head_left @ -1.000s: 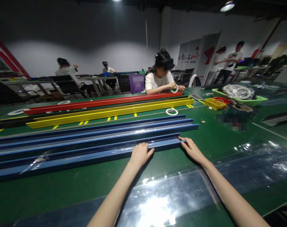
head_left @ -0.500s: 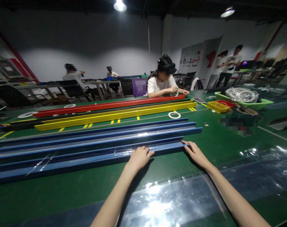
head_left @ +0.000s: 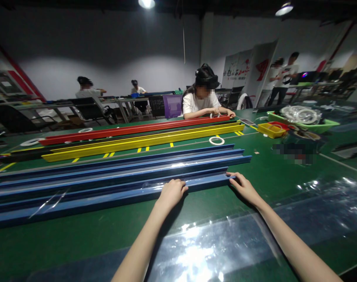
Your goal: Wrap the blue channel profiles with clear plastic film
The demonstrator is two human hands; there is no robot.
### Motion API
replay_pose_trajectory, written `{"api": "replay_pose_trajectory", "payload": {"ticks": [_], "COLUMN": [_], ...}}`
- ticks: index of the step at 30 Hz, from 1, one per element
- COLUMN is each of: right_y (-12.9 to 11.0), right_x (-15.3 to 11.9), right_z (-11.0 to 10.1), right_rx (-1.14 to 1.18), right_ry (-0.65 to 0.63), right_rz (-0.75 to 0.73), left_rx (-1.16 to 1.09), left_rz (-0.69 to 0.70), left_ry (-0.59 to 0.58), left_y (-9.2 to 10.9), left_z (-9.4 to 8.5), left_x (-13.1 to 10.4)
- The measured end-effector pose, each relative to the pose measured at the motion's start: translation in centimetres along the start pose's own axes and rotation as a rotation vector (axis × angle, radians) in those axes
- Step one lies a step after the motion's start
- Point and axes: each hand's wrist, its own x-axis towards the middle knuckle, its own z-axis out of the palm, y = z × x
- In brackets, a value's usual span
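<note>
The nearest long blue channel profile (head_left: 107, 200) lies on the green table, with clear film showing a shiny crease toward its left part. My left hand (head_left: 172, 194) is closed over its near wall, fingers curled into the channel and thumb on the near side. At the channel's right end, my right hand (head_left: 243, 188) pinches the tip between thumb and fingers. Just beyond, more blue channels (head_left: 196, 161) lie roughly parallel. A wide sheet of clear film (head_left: 196, 250) is spread under my forearms, glaring with reflected light.
Yellow channel (head_left: 143, 143) and red channel (head_left: 137, 129) lie farther back, near a white tape ring (head_left: 216, 140). A yellow bin (head_left: 270, 131) and a green tray (head_left: 322, 127) of wrapped rolls stand right. Across the table, a co-worker (head_left: 203, 98) leans over the red channel.
My left thumb has drawn in closer to the channel, and my right fingers have shifted slightly at its end. The channel looks unmoved; the view has tilted a little.
</note>
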Motion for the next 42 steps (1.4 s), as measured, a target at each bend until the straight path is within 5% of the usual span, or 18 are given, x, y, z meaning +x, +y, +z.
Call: {"api": "replay_pose_trajectory", "payload": {"ticks": [8,14,26,33,42], "right_y": [-0.6,-1.9,-3.9,-3.6,-2.5], "right_x": [0.1,-0.3,-1.8,-1.2,-0.9], "right_z": [0.0,-0.4,-0.7,-0.6,-0.2], "right_rx": [0.169,-0.059,-0.198,-0.17,-0.385], "right_ry": [0.099,0.276,0.654,0.518,0.274], "right_rz": [0.018,-0.145,-0.22,-0.296,-0.357], "left_rx": [0.048,0.08,0.1,0.224,0.356], "left_rz": [-0.045,-0.026,0.054,0.167,0.269], "left_ry": [0.058,0.231,0.544,0.766,0.783], "left_y": [0.9,2.0,1.9,1.3,1.7], "left_z": [-1.9,-3.2,-1.8,0.8,3.6], "left_x": [-0.6,-1.4,-1.2,-0.1,0.1]}}
